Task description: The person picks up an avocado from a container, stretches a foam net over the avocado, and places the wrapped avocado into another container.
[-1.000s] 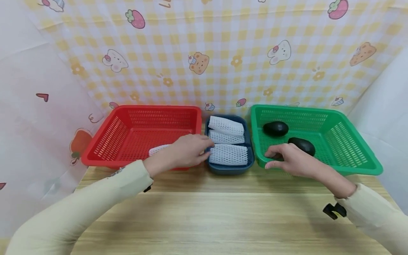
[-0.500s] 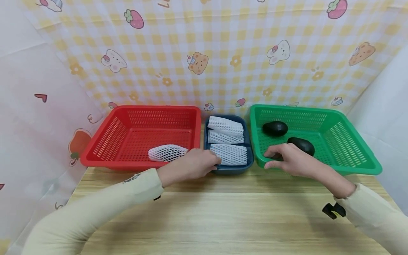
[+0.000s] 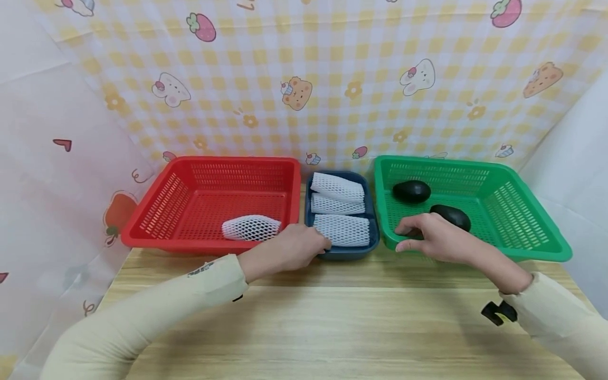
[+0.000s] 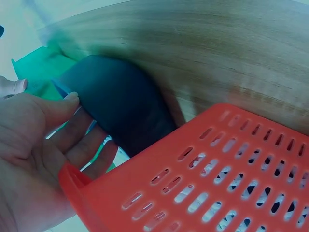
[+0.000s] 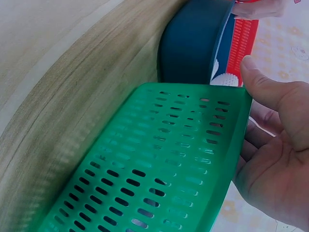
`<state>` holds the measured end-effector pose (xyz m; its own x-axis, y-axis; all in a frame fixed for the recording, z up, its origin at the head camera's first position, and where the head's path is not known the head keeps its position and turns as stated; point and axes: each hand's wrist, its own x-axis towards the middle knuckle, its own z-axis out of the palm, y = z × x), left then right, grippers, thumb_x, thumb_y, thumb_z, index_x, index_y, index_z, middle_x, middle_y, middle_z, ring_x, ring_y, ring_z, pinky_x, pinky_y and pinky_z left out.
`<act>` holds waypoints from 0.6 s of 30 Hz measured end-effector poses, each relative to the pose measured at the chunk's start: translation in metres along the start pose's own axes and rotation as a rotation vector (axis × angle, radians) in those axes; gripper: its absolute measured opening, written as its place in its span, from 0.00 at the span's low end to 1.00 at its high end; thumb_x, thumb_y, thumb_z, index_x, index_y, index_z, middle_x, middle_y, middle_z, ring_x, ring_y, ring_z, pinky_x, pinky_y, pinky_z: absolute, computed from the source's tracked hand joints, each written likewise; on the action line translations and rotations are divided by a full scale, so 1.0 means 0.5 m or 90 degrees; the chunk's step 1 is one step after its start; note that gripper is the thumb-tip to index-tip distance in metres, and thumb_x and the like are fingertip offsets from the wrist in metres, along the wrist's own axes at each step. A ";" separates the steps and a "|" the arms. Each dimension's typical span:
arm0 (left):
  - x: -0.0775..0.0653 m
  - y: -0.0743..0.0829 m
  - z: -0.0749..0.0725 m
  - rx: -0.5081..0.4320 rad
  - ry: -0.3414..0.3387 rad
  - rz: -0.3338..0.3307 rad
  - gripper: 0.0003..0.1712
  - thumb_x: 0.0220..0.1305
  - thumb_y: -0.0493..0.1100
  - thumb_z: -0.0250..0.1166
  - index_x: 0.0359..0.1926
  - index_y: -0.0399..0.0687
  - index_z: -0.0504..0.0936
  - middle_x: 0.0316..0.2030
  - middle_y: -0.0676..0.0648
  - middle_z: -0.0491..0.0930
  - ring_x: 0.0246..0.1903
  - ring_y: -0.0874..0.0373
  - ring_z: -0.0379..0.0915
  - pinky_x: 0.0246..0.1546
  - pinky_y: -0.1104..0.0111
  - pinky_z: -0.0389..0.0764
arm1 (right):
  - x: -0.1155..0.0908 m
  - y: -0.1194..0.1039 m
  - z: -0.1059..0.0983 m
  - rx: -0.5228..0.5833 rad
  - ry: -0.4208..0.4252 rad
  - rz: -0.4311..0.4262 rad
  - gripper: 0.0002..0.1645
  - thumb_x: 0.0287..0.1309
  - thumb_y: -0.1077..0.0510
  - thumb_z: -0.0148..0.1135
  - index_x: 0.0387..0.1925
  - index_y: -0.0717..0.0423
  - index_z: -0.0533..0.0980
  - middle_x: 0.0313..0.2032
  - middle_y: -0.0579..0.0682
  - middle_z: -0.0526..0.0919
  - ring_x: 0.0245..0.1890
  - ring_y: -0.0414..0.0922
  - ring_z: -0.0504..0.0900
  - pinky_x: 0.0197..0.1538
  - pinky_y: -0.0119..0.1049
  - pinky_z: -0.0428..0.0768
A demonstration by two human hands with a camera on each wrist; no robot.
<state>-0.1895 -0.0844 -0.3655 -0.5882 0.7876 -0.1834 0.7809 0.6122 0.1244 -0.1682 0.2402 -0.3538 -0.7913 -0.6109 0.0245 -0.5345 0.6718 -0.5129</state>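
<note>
My left hand (image 3: 301, 246) pinches the front left corner of a dark blue container (image 3: 349, 255), thumb outside the wall and fingers over the rim in the left wrist view. White foam net sleeves (image 3: 341, 230) lie inside that container. On the right, my right hand (image 3: 432, 237) grips the front left corner of a green basket (image 3: 537, 254), its fingers inside and its thumb at the outer edge. Two glossy black, rounded oblong pieces, one (image 3: 411, 191) behind the other (image 3: 452, 216), rest in this basket.
A red basket (image 3: 161, 243) stands left of the blue container, close to my left wrist. In it lies a foam net sleeve (image 3: 252, 228) with something dark showing through the mesh. All stand on a wooden table (image 3: 332, 327) before a checked cloth (image 3: 332, 79).
My left hand has moved down and slightly right, from over the container's left edge to its front left corner, which it now pinches. The right hand stays on the green basket.
</note>
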 end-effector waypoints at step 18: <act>-0.002 0.007 -0.002 0.045 -0.026 0.000 0.29 0.58 0.42 0.77 0.61 0.52 0.84 0.48 0.48 0.84 0.40 0.54 0.79 0.40 0.67 0.83 | -0.009 0.021 -0.059 0.023 0.013 -0.019 0.08 0.64 0.58 0.70 0.44 0.54 0.84 0.39 0.39 0.85 0.38 0.37 0.85 0.40 0.36 0.84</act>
<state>-0.1862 -0.0828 -0.3638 -0.5800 0.7836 -0.2225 0.7950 0.6041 0.0553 -0.1788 0.2626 -0.3339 -0.7815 -0.6213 0.0570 -0.5468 0.6381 -0.5420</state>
